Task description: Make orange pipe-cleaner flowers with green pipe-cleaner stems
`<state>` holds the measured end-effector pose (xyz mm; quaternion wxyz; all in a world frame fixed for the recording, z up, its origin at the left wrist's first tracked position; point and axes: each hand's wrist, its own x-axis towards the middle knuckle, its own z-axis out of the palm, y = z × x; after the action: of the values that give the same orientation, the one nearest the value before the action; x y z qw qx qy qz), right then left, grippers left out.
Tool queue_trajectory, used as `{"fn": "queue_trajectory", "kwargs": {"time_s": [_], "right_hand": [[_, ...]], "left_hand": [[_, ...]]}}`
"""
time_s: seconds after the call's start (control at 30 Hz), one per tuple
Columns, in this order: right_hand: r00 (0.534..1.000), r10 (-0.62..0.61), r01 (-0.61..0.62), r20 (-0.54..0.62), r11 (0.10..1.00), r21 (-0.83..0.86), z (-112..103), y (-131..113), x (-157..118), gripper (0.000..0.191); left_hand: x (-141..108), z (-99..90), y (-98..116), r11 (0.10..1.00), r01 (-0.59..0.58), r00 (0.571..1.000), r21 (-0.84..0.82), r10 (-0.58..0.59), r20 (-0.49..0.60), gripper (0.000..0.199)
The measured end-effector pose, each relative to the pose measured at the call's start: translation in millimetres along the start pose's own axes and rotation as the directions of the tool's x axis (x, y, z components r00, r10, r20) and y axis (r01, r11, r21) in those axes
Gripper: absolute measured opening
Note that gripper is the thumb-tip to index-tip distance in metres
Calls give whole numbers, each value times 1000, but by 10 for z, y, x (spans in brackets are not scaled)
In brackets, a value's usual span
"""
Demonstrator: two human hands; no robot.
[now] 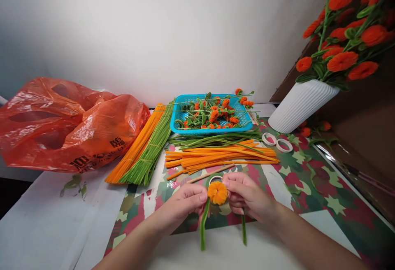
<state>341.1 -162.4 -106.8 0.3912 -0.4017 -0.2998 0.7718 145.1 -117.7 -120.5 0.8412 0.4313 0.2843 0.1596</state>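
An orange fuzzy flower (pixel 217 192) is held between my two hands, its round face turned toward the camera. My left hand (pixel 191 199) pinches its left edge, where a green fuzzy strip (pixel 203 229) hangs down. On the other side, my right hand (pixel 243 194) has its fingers closed at the flower's upper right edge. A second green strip (pixel 244 229) hangs below my right hand. Just behind the flower lies a white ring (pixel 215 178), partly hidden. A thin wooden stick (pixel 211 173) rests beyond my hands.
Orange stems (pixel 222 157) and green stems (pixel 212 140) lie before a blue basket (pixel 175 124) of small flowers. Upright bundles (pixel 148 150) and a red plastic bag (pixel 101 134) are left. Tape rolls (pixel 284 145) and a white vase (pixel 300 105) stand right.
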Motion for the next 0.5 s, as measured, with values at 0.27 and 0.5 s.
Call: {"fn": "queue_trajectory", "kwargs": {"time_s": [0.27, 0.5], "right_hand": [[998, 5, -12, 62, 994, 107, 4, 14, -3, 35], [987, 11, -57, 163, 959, 276, -14, 7, -9, 34]], "left_hand": [[20, -56, -67, 999, -21, 997, 25, 19, 77, 46], [9, -128, -51, 998, -59, 968, -38, 66, 242, 44]]}}
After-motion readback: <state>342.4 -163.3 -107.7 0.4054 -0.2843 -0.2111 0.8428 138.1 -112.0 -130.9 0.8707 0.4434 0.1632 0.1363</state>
